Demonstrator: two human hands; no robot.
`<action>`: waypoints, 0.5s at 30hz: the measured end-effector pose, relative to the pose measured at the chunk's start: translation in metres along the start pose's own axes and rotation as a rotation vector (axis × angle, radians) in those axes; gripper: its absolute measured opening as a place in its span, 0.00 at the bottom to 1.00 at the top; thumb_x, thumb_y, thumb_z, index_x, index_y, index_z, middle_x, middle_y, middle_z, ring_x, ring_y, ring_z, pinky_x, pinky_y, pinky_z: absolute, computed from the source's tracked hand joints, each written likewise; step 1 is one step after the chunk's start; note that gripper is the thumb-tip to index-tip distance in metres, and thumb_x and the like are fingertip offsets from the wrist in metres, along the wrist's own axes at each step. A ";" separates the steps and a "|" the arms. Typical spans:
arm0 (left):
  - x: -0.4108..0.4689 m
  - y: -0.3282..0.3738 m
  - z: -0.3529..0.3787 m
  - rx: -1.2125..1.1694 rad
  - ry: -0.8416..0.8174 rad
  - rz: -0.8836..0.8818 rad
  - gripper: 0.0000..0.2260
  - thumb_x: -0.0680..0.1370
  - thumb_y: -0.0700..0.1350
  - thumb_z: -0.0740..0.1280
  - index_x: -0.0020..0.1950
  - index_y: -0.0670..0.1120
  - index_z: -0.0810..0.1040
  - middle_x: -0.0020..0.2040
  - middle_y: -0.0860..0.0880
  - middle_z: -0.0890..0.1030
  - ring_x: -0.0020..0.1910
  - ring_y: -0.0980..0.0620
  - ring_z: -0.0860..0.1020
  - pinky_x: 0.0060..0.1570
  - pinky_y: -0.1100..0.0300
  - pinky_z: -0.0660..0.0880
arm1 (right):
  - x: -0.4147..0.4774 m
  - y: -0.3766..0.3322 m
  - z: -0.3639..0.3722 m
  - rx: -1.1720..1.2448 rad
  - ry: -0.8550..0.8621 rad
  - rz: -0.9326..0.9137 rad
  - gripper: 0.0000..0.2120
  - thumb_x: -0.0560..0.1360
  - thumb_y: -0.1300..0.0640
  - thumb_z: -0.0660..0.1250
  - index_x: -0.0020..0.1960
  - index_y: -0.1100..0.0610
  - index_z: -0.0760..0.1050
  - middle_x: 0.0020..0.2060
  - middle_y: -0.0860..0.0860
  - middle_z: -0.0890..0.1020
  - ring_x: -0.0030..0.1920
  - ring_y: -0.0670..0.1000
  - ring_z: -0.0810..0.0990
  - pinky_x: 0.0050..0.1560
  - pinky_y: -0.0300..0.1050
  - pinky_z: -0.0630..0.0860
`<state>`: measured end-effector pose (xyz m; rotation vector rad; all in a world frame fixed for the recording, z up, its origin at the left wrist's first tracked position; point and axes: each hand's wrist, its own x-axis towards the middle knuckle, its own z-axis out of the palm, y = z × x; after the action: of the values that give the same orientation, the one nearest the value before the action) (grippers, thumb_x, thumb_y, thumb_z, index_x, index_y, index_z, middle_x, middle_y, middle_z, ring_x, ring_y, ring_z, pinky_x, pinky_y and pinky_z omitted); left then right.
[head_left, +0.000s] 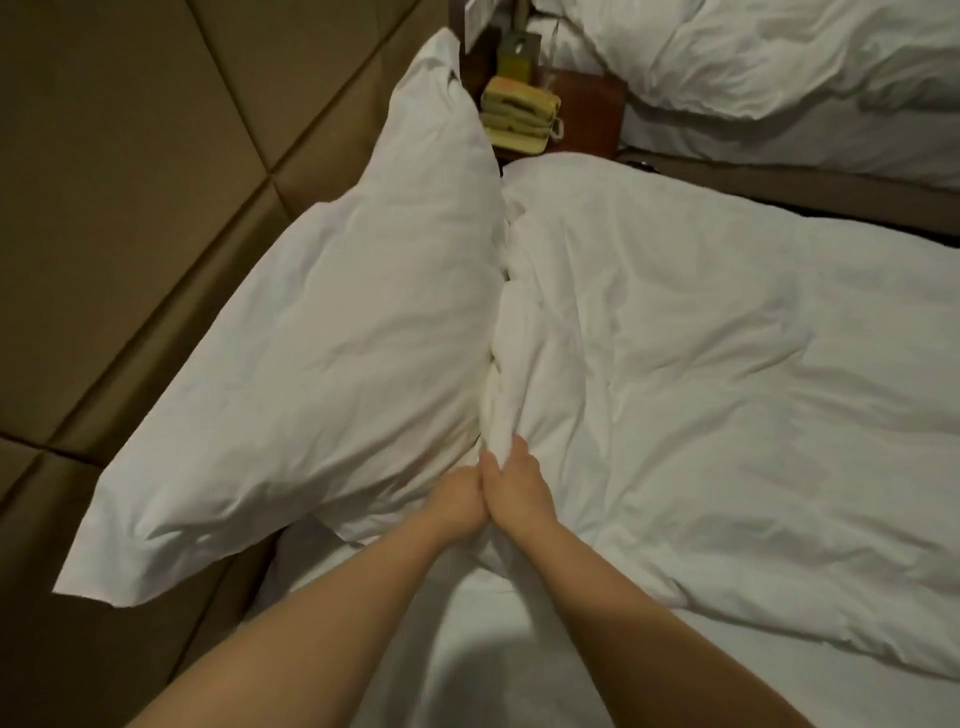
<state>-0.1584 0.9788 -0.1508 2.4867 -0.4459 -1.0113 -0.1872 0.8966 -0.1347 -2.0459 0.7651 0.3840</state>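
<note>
Duvet (675, 364) looks soft, floppy — your left hand (457, 501) and right hand (519, 483) clutch its bunched edge, lower centre, fingers curled tight.

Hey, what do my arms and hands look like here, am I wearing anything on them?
Both arms are bare as far up as the picture shows, with no sleeve or cuff on the left forearm or the right forearm. The left hand and the right hand wear no gloves. No watch, bracelet, ring or bandage appears on the parts in view.
</note>
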 end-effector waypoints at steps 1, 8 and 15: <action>-0.002 0.004 0.002 0.002 -0.027 0.068 0.18 0.82 0.44 0.57 0.72 0.43 0.68 0.68 0.43 0.73 0.66 0.45 0.72 0.64 0.57 0.66 | 0.002 -0.002 0.003 0.070 0.038 0.044 0.29 0.80 0.42 0.54 0.76 0.55 0.56 0.67 0.57 0.71 0.64 0.58 0.72 0.65 0.52 0.69; -0.010 -0.009 -0.013 -0.280 0.033 0.178 0.15 0.81 0.47 0.59 0.65 0.45 0.76 0.64 0.46 0.77 0.63 0.47 0.73 0.59 0.59 0.67 | -0.003 0.012 -0.051 0.117 0.383 0.149 0.16 0.79 0.63 0.55 0.65 0.62 0.68 0.56 0.61 0.78 0.54 0.60 0.76 0.53 0.45 0.70; -0.001 0.024 -0.008 -1.136 -0.359 -0.496 0.30 0.75 0.64 0.63 0.70 0.47 0.66 0.65 0.41 0.70 0.61 0.40 0.72 0.56 0.42 0.72 | -0.041 0.008 -0.112 0.409 0.673 0.049 0.10 0.77 0.63 0.58 0.56 0.58 0.73 0.46 0.53 0.78 0.47 0.54 0.75 0.46 0.41 0.67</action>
<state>-0.1566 0.9608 -0.1328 1.3850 0.5632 -1.3688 -0.2260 0.8151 -0.0556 -1.7566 1.1799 -0.4372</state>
